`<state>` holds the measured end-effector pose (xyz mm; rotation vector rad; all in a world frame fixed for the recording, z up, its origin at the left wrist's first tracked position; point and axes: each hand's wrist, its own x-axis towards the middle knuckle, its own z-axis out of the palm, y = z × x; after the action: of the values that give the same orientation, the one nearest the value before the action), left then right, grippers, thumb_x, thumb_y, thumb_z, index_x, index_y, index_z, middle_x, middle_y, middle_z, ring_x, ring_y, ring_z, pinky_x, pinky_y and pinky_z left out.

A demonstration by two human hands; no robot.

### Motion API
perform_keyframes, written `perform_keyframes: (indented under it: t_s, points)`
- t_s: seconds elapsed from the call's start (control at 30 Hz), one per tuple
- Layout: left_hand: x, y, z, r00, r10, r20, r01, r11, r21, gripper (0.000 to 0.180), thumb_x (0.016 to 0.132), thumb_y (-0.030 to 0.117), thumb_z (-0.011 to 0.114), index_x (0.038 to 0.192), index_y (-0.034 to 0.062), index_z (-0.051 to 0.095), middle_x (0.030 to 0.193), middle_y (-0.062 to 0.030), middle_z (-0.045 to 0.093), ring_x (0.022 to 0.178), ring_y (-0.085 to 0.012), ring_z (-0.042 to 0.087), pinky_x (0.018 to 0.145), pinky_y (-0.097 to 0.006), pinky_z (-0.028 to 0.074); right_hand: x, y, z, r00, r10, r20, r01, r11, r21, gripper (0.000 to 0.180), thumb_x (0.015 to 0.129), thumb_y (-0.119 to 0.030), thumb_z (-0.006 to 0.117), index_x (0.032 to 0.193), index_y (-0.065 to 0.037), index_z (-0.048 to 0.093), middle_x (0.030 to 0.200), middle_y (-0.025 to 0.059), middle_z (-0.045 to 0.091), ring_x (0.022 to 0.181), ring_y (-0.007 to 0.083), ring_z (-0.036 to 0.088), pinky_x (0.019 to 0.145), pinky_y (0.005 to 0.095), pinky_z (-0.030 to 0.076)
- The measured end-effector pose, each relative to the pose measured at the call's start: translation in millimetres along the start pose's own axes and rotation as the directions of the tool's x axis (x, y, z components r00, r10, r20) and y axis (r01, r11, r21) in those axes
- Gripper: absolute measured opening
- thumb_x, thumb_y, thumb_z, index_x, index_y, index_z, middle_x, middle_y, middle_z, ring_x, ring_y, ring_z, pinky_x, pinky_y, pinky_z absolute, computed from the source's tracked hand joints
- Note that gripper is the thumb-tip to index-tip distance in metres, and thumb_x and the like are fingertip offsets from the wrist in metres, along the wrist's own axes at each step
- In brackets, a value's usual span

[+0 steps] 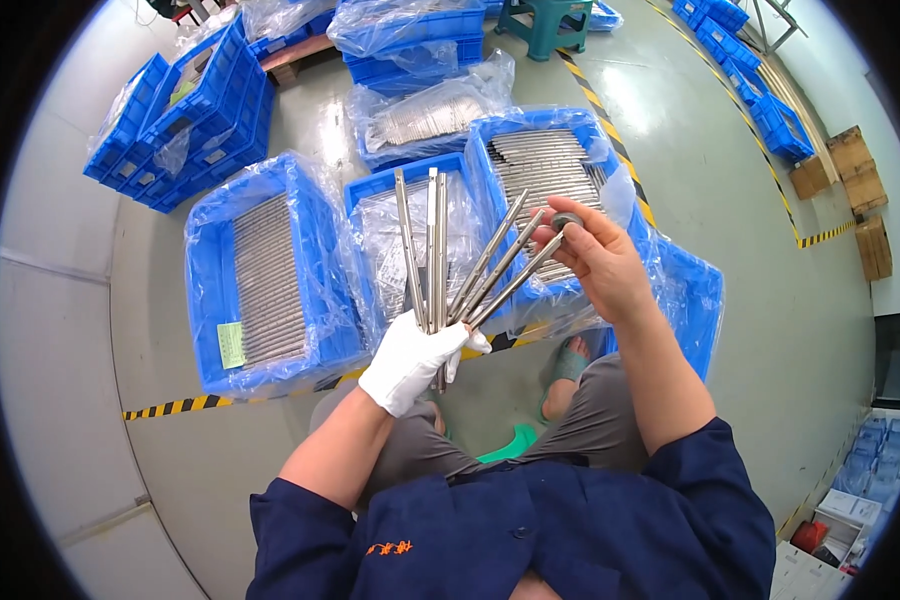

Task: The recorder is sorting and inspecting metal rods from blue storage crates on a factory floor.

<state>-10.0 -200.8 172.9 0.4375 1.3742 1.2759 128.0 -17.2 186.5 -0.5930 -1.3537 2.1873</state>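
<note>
Left hand (410, 360), gloved, was clamped on fanned steel rods (460, 265), spread so each tip stood clear. Bare right hand (595, 260) at 3 o'clock pinched a small grey ring (567, 219) on one tip.

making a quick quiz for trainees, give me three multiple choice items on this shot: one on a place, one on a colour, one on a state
1. Where are the metal rods held?
A. fanned in the left hand
B. lying on the floor
C. on a stool

2. What colour are the crates in front of the person?
A. red
B. blue
C. grey

3. How are the hands covered?
A. both gloved
B. both bare
C. left in a white glove, right hand bare

Answers: 1 A, the rods spread up from the gloved fist. 2 B, the plastic-lined crates are blue. 3 C, only the left wears a glove; the right's fingers pinch a small dark round piece.
</note>
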Motion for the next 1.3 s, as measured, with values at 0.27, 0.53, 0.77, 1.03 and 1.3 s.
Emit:
perform_keyframes:
  t_s: [0.27,0.53,0.77,1.03,1.3]
  points:
    - [-4.8,2.5,4.5,1.0,0.025,0.001,-0.025,0.998,0.062,0.021,0.08,0.02,0.053,0.08,0.0017,0.063,0.064,-0.004,0.06,0.046,-0.0066,0.044,0.043,-0.021,0.035,-4.3,13.8,10.7,0.914,-0.406,-0.019,0.319,0.746,-0.584,0.027,0.087,-0.005,0.047,0.113,0.001,0.051,0.104,0.0104,0.057,0.095,0.0172,0.058,0.075,0.0224,0.045]
    - [-7.4,3.5,4.0,1.0,0.008,-0.024,-0.007,0.998,0.066,0.021,0.077,0.02,0.054,0.076,0.0016,0.063,0.051,-0.0023,0.053,0.044,-0.007,0.046,0.042,-0.02,0.034,-9.4,25.1,20.2,0.916,-0.402,-0.021,0.345,0.811,-0.473,0.03,0.085,-0.002,0.048,0.115,0.001,0.05,0.106,0.0076,0.056,0.096,0.0147,0.057,0.076,0.021,0.044]
    - [-6.7,9.2,-18.9,0.999,-0.032,0.04,0.027,0.992,0.126,0.017,0.077,0.017,0.057,0.083,0.0012,0.059,0.07,-0.0057,0.063,0.049,-0.0068,0.048,0.044,-0.021,0.037,0.5,-30.6,-26.7,0.976,-0.002,0.218,0.081,0.932,-0.353,0.036,0.076,0.002,0.053,0.113,0.002,0.051,0.1,0.0107,0.058,0.09,0.0183,0.058,0.083,0.0296,0.045]
    - [-3.2,4.0,-13.7,0.998,-0.016,0.066,0.002,0.979,0.204,0.017,0.077,0.017,0.056,0.083,0.0013,0.06,0.07,-0.0043,0.064,0.052,-0.0048,0.046,0.047,-0.021,0.037,-0.7,-24.7,-18.9,0.968,0.083,0.238,-0.008,0.954,-0.3,0.037,0.069,-0.005,0.067,0.103,0.001,0.055,0.095,0.0104,0.06,0.086,0.0163,0.058,0.077,0.0275,0.047]
    - [-2.5,5.1,-12.9,0.999,-0.027,0.029,0.017,0.956,0.293,0.017,0.074,0.017,0.055,0.074,0.0032,0.066,0.066,-0.0012,0.062,0.053,-0.0052,0.046,0.048,-0.021,0.037,-7.8,-22.2,-13.1,0.976,0.074,0.203,-0.007,0.949,-0.315,0.037,0.067,0.005,0.066,0.102,0.001,0.055,0.095,0.0098,0.059,0.086,0.0156,0.059,0.078,0.0256,0.047]
